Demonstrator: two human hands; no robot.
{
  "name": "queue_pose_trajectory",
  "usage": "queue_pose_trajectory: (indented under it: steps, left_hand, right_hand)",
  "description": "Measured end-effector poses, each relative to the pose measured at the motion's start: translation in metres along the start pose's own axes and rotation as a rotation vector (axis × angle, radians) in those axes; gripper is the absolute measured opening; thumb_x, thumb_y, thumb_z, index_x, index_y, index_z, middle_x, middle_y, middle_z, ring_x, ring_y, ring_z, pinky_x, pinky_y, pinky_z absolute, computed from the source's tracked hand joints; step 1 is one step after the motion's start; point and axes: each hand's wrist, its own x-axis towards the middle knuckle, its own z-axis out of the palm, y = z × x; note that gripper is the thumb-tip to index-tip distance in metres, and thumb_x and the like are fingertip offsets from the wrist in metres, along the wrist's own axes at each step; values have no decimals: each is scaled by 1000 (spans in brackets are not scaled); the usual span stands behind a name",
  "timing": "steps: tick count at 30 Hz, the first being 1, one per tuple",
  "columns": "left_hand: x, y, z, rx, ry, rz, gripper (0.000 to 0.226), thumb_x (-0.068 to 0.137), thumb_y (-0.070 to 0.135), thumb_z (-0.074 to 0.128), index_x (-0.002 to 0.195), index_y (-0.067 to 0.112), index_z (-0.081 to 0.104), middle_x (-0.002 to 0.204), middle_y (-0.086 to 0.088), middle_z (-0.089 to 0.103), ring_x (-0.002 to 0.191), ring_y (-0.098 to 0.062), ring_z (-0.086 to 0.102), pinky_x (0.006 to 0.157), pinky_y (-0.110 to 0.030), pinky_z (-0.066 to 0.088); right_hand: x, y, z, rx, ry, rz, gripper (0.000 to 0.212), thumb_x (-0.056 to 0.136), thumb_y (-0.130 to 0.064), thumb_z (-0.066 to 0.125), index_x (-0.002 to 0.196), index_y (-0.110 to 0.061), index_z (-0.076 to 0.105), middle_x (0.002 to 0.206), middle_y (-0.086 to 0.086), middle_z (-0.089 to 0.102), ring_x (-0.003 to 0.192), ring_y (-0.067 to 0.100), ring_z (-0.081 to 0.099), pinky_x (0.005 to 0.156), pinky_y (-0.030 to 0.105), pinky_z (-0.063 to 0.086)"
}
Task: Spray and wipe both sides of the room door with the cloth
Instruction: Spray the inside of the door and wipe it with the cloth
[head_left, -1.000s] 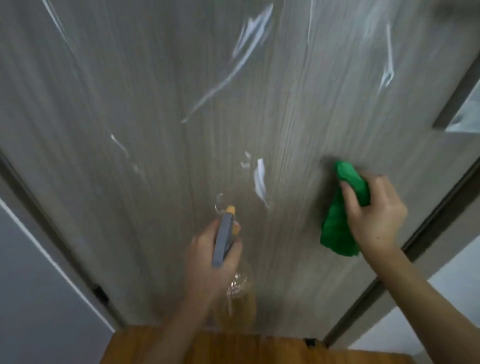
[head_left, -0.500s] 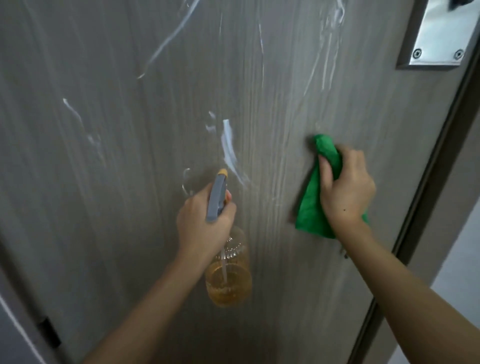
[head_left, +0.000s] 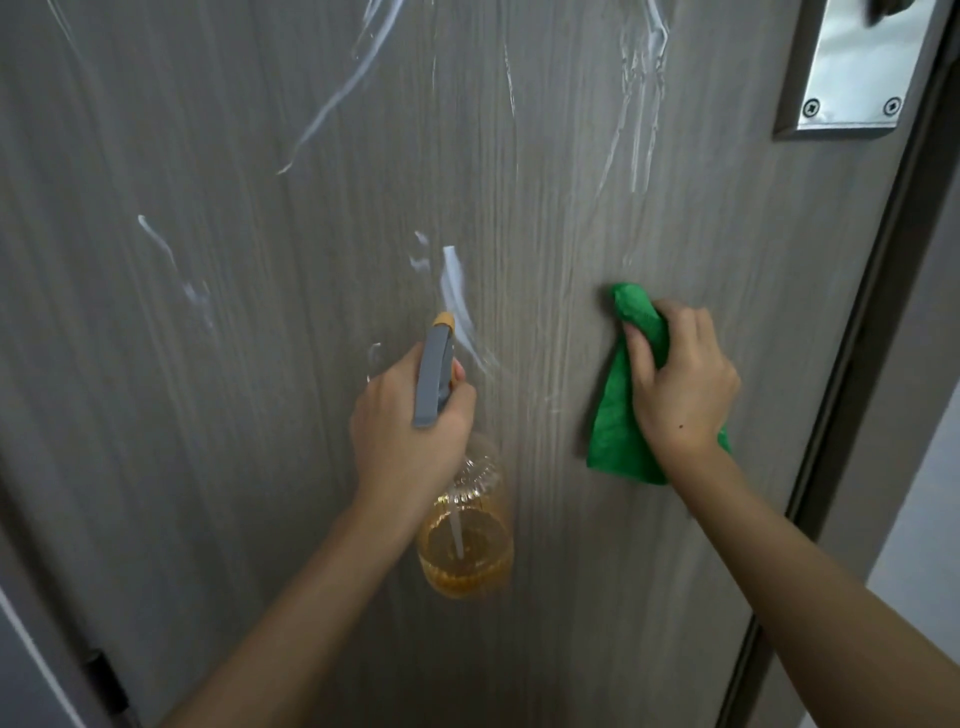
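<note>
Green cloth (head_left: 621, 436), gripped by the right hand (head_left: 680, 387) at the door's (head_left: 208, 467) three o'clock, may miss foam at eleven while the left hand (head_left: 405, 415) clasps the bottle (head_left: 467, 545).

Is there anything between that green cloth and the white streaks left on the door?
Nothing visible. The right hand presses the cloth flat on the door. Bare door lies between it and the streaks. The left hand holds the spray bottle nearby, in front of the door just below the nearest streak.
</note>
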Motion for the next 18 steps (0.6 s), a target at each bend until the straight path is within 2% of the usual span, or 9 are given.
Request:
queue_pose_trajectory:
  steps: [3, 7, 9, 11, 14, 18]
  left_hand:
    - [-4, 3, -2, -5, -26, -11, 9, 86, 18, 61, 78, 20, 60, 62, 1, 58, 55, -20, 59, 52, -35, 48]
    - [-13, -9, -7, -108, -37, -61, 4, 85, 20, 62, 81, 19, 64, 68, 0, 62, 61, -24, 61, 56, -50, 54]
    - [-21, -22, -12, -133, -12, -118, 6, 84, 29, 61, 82, 24, 64, 65, 3, 59, 60, -21, 58, 57, -53, 54]
    - [-30, -37, -19, -110, 0, -162, 9, 88, 29, 62, 82, 24, 62, 63, 4, 55, 57, -20, 55, 55, -54, 53]
    - [-41, -54, -29, -21, 32, -189, 12, 90, 29, 61, 80, 22, 61, 60, 2, 56, 54, -20, 57, 51, -46, 52]
    - [-54, -67, -35, 72, 24, -220, 11, 89, 26, 63, 81, 19, 61, 57, -1, 56, 51, -21, 56, 48, -29, 40]
  right_hand:
    - [1, -1, -1, 0, -13, -2, 27, 92, -32, 56, 101, -7, 61, 87, 13, 60, 63, 31, 60, 55, 26, 33]
    - [1, -10, -3, 25, 13, -36, 25, 92, -31, 59, 99, -7, 62, 84, 11, 60, 62, 28, 59, 53, 25, 35]
    - [-2, -20, -2, 52, 29, -81, 24, 91, -30, 60, 99, -7, 62, 82, 10, 59, 61, 26, 58, 51, 25, 35]
    - [-4, -31, 0, 59, 21, -130, 22, 91, -31, 59, 100, -11, 60, 83, 9, 59, 63, 26, 58, 48, 26, 38]
    - [-7, -49, 9, 71, -39, -188, 26, 91, -35, 56, 103, -13, 60, 86, 9, 61, 66, 28, 62, 46, 30, 44]
    - [-13, -69, 27, 48, -107, -237, 29, 91, -36, 54, 102, -11, 64, 89, 8, 62, 65, 27, 63, 44, 29, 45]
